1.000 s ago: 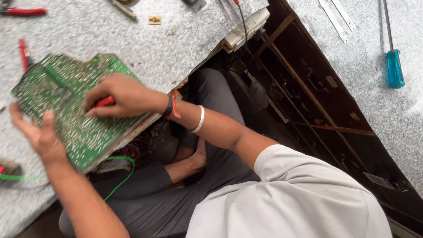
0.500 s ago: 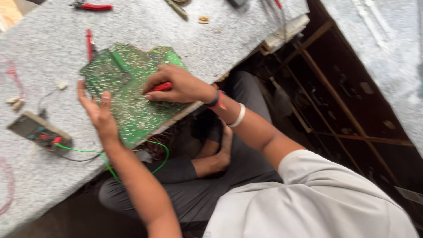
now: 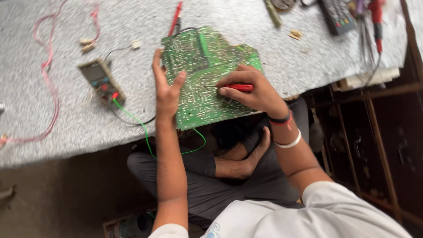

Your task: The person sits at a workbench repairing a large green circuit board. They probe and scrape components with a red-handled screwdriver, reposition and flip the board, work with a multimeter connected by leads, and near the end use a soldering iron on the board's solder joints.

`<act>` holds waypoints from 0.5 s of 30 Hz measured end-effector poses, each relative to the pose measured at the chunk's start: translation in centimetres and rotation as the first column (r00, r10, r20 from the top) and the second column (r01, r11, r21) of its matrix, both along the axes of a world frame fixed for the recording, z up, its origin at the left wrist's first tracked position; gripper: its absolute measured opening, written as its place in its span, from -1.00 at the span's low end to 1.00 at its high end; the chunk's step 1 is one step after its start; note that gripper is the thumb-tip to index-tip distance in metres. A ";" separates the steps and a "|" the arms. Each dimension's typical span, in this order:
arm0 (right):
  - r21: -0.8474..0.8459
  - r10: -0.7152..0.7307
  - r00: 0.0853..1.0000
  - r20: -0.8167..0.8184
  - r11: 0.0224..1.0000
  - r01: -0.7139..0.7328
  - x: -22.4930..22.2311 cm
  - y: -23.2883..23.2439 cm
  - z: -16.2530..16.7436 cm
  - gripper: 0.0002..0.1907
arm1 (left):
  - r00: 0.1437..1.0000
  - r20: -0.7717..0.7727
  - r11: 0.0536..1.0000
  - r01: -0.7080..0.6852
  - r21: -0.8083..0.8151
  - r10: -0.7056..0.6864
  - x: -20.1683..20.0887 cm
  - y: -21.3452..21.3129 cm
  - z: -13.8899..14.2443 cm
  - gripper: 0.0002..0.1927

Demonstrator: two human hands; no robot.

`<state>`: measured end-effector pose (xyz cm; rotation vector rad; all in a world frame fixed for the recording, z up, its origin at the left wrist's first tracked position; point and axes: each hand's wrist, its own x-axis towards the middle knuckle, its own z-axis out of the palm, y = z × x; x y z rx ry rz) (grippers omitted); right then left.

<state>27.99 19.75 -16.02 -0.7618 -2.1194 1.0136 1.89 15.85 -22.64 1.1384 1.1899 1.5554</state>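
Note:
A large green circuit board [image 3: 200,66] lies solder side up at the edge of a grey speckled worktop [image 3: 66,123], partly overhanging it. My left hand [image 3: 165,88] rests flat against the board's left edge, fingers apart, steadying it. My right hand [image 3: 253,90] grips a red-handled probe [image 3: 238,87] and presses its tip onto the middle of the board. A small multimeter [image 3: 101,81] lies to the left, with a green wire [image 3: 141,128] running from it down under the board.
Red wire [image 3: 46,66] loops across the left of the worktop. A red probe [image 3: 175,18] lies behind the board; a remote control [image 3: 337,15] and red-handled tools [image 3: 374,17] lie at the back right. Dark wooden shelving [image 3: 374,132] stands to the right. My crossed legs are below.
The view has swung left, so the board now sits near centre and the multimeter shows fully. My hands stay on the board, the right still holding the red probe to it.

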 end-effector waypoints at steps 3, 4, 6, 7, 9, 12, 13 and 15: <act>-0.006 -0.002 1.000 0.005 1.000 0.002 0.1 0.1 -0.1 -0.81 | 0.999 0.008 0.998 0.048 0.033 -0.048 0.1 0.1 0.0 -0.01; -0.017 -0.001 1.000 0.001 1.000 0.001 0.2 0.0 -0.2 -0.81 | 0.998 -0.010 0.995 0.063 0.072 -0.062 0.1 0.1 0.0 -0.02; -0.075 -0.006 1.000 0.005 0.997 0.006 0.4 -0.1 -0.6 -0.81 | 0.995 0.011 0.991 0.093 0.099 -0.095 -0.2 -0.1 0.0 0.00; -0.107 -0.011 1.000 0.010 0.994 0.012 0.5 -0.3 -0.7 -0.81 | 0.992 0.056 0.991 0.108 0.085 -0.113 -0.3 -0.3 0.0 0.03; -0.165 -0.008 1.000 -0.029 0.986 0.003 0.6 -1.2 -1.2 -0.80 | 0.979 0.163 0.992 0.114 0.044 -0.120 -0.5 -0.7 0.1 0.05; -0.202 -0.053 0.996 -0.075 0.979 0.037 0.0 -3.3 -1.8 -0.80 | 0.968 0.223 0.993 0.119 0.011 -0.118 -0.9 -0.8 0.2 -0.01; -0.214 -0.074 0.994 -0.083 0.975 0.055 -0.1 -3.9 -1.9 -0.80 | 0.976 0.171 0.991 0.135 0.018 -0.136 -1.1 -0.9 0.3 -0.07; -0.099 -0.101 0.993 -0.066 0.991 0.094 -0.5 -4.9 -2.3 -0.81 | 0.981 0.120 0.988 0.152 0.019 -0.153 -1.2 -1.3 0.3 -0.15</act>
